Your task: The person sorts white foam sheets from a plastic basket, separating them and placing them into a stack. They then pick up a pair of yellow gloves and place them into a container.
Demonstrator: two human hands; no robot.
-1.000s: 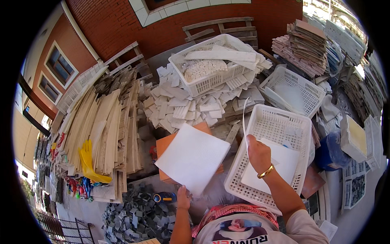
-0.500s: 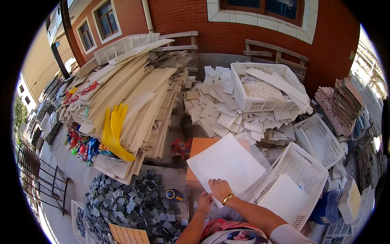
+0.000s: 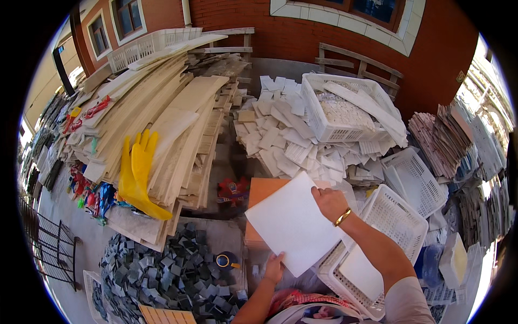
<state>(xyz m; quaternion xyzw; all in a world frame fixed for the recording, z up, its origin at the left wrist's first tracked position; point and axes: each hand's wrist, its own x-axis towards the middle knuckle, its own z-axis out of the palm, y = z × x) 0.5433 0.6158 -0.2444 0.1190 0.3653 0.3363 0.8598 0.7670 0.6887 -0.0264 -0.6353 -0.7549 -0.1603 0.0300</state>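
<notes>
A white rectangular sheet (image 3: 294, 224), thin and flat, is held at a slant in front of me by both hands. My right hand (image 3: 331, 205), with a gold bracelet at its wrist, is closed on the sheet's upper right edge. At the lower left edge, my left hand (image 3: 274, 268) pinches the sheet. Behind the sheet, and partly hidden by it, stands an orange box-like block (image 3: 258, 233). Under my right forearm is a white perforated crate (image 3: 400, 216), with another white sheet (image 3: 360, 274) in it.
Dark stone chips (image 3: 162, 270) are heaped at lower left, with a tape roll (image 3: 226, 261) beside them. Yellow gloves (image 3: 135, 173) lie on stacked pale slabs (image 3: 178, 116). White stone pieces (image 3: 286, 129) and a filled white crate (image 3: 345, 134) are at the back.
My right hand has moved from the sheet's near edge to its upper right edge. The sheet has turned and tilted, and the mesh seen beneath it before no longer shows.
</notes>
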